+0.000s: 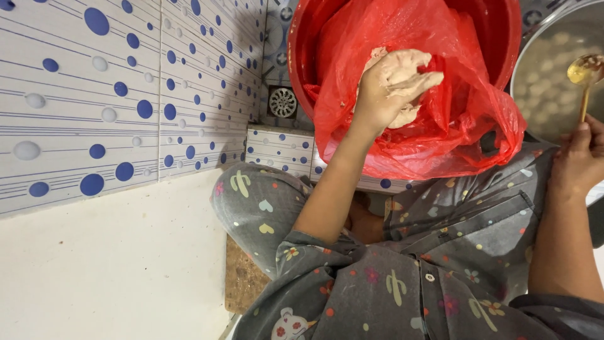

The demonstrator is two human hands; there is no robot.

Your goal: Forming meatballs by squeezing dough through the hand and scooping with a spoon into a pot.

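Observation:
My left hand (393, 85) is smeared with pale paste and closes on a lump of the same pale dough (402, 114). It is inside a red plastic bag (440, 135) that lines and spills over a red tub (302, 56). At the right edge, my right hand (579, 160) grips the thin handle of a golden spoon (585, 70). The spoon's bowl carries a bit of paste and hangs over a large metal pot (550, 69) with pale round pieces inside.
A blue-dotted tiled wall (119, 94) fills the left, with a plain white surface (107, 264) below it. A round floor drain (282, 102) sits beside the tub, next to a low tiled step (280, 150). My grey patterned clothes and bent knee (258, 208) fill the bottom.

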